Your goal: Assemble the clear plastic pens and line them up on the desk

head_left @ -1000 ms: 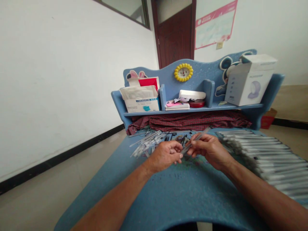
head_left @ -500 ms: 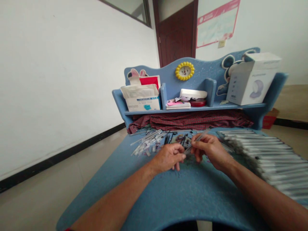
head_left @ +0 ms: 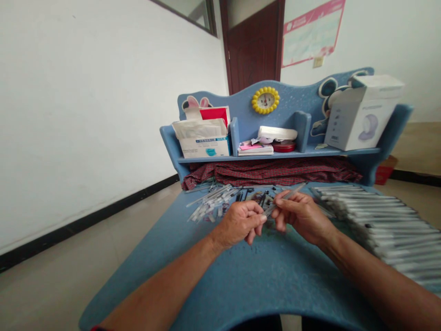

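Over the middle of a blue desk (head_left: 241, 280), my two hands meet on one thin grey pen tube (head_left: 292, 191). My right hand (head_left: 301, 216) pinches the tube, which slants up to the right past its fingers. The lower end of the tube is met by the closed fingertips of my left hand (head_left: 241, 223); what they pinch there is hidden. A loose heap of pen parts (head_left: 215, 202) lies just beyond my left hand. To my right runs a long row of grey pens (head_left: 379, 220).
A blue shelf (head_left: 275, 155) at the desk's back carries a box of masks (head_left: 205, 142), a white carton (head_left: 360, 117), papers and a red tin. Red checked cloth (head_left: 275, 170) lies beneath it. A white wall is on the left, a dark door (head_left: 255, 46) behind.
Both hands have stayed together on the tube, shifting only a little; the left fingers have closed in on its lower end. The view has drifted slightly.
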